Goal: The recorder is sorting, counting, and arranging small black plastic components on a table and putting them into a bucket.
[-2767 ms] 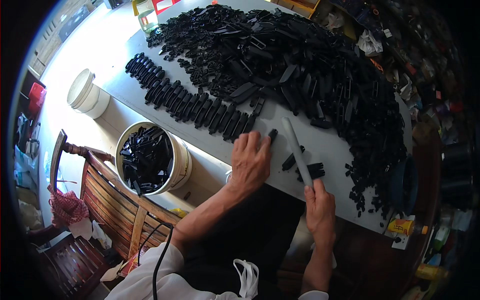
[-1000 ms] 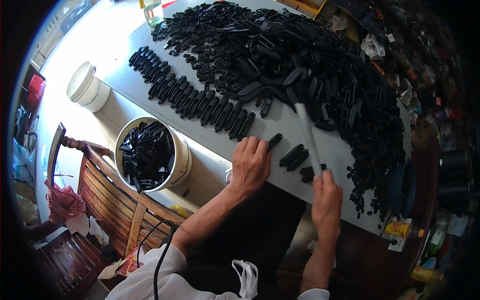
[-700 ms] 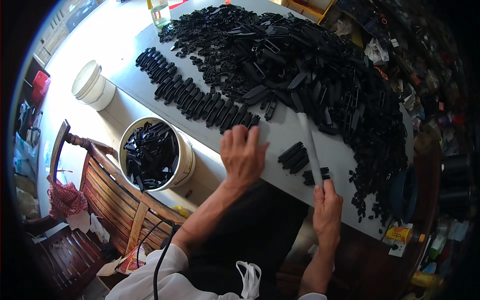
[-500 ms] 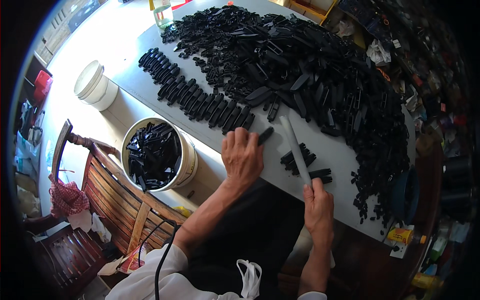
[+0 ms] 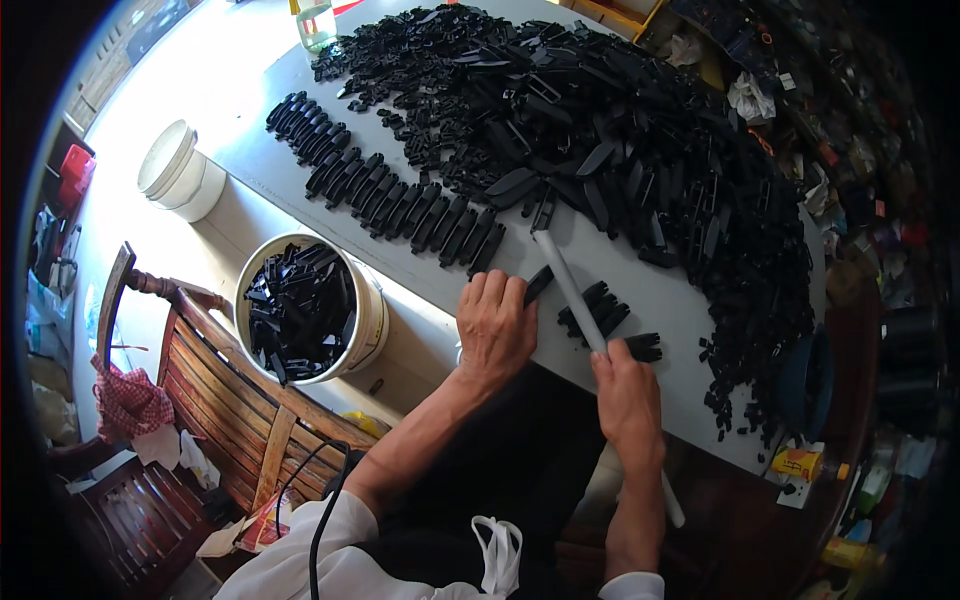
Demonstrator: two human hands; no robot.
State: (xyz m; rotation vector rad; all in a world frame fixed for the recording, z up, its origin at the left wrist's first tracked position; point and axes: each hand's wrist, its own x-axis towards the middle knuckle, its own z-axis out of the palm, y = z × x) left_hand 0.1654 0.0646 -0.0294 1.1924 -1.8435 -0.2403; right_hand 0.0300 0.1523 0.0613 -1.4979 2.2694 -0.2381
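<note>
My left hand (image 5: 495, 325) lies palm down at the near edge of the grey table (image 5: 660, 300), its fingers closed over a black plastic piece (image 5: 538, 284) that sticks out past the fingertips. My right hand (image 5: 625, 385) grips a long white rod (image 5: 568, 285), which slants up and left across the table toward the pile. A few black pieces (image 5: 600, 310) lie just right of the rod. A neat row of black pieces (image 5: 390, 195) runs along the table's left side. A huge heap of black plastic parts (image 5: 620, 130) covers the far half.
A white bucket (image 5: 368, 325) full of black parts stands left of my left hand, below the table edge. A second, shut white bucket (image 5: 180, 175) sits farther left. A wooden chair (image 5: 220, 400) is beside me. Cluttered shelves line the right side; a clear bottle (image 5: 315, 20) stands far back.
The rod has swung back and forth over the few loose pieces, its tip now nearer the heap. My left hand has stayed on its black piece at the table's edge.
</note>
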